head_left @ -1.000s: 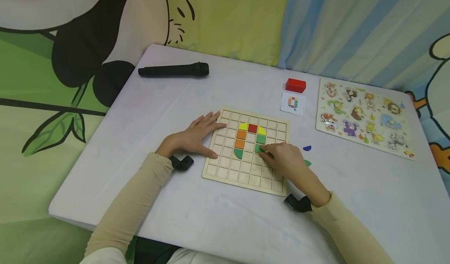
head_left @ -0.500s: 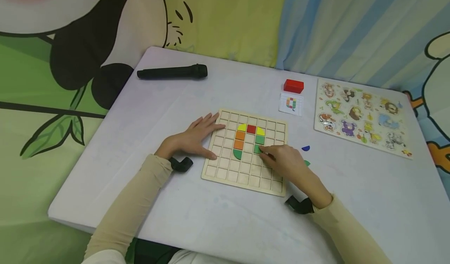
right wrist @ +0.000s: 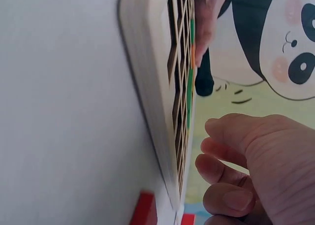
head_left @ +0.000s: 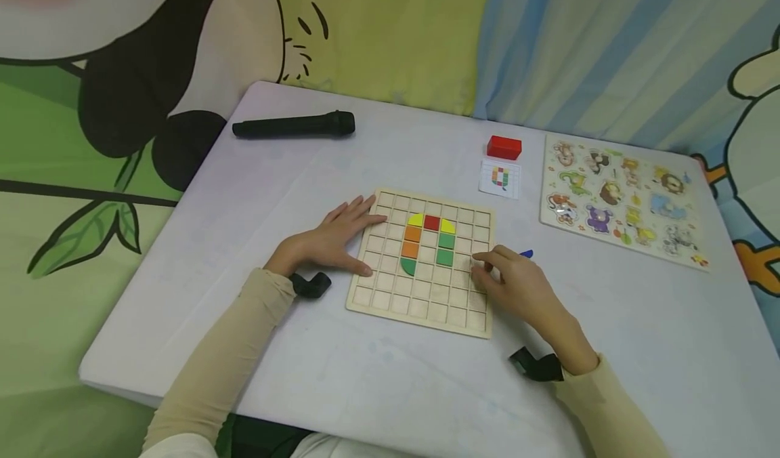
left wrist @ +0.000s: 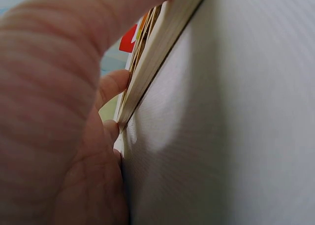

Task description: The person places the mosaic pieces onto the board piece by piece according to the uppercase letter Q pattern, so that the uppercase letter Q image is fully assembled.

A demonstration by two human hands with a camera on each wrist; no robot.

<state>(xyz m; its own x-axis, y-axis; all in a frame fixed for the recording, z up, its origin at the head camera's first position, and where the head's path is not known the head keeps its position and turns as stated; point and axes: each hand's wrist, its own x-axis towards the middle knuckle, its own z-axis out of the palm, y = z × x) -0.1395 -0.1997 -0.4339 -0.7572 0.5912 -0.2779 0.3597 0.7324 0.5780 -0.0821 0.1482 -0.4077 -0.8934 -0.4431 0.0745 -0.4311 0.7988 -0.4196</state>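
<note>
A wooden grid board [head_left: 384, 301] lies on the table with coloured pieces in its cells. At the top sits a red square [head_left: 431, 223] between two yellow rounded pieces [head_left: 447, 226]. Orange squares [head_left: 411, 249] and a green rounded piece [head_left: 408, 266] form the left column; green squares [head_left: 445, 258] form the right one. My left hand [head_left: 332, 242] rests spread at the board's left edge, thumb and fingertips on it. Over the right edge is my right hand [head_left: 518, 285], fingers loosely bent and nothing between them. Partly behind it lies a blue piece [head_left: 527, 253].
Behind the board are a card with a printed pattern [head_left: 500, 179] and a red block [head_left: 504, 148]. An animal puzzle board [head_left: 624, 204] lies at the back right. A black microphone [head_left: 294, 126] lies at the back left.
My right hand has let go of the lower green square, which stays in its cell, and moved right to the board's edge. It now hides the loose green piece. The left hand stays put.
</note>
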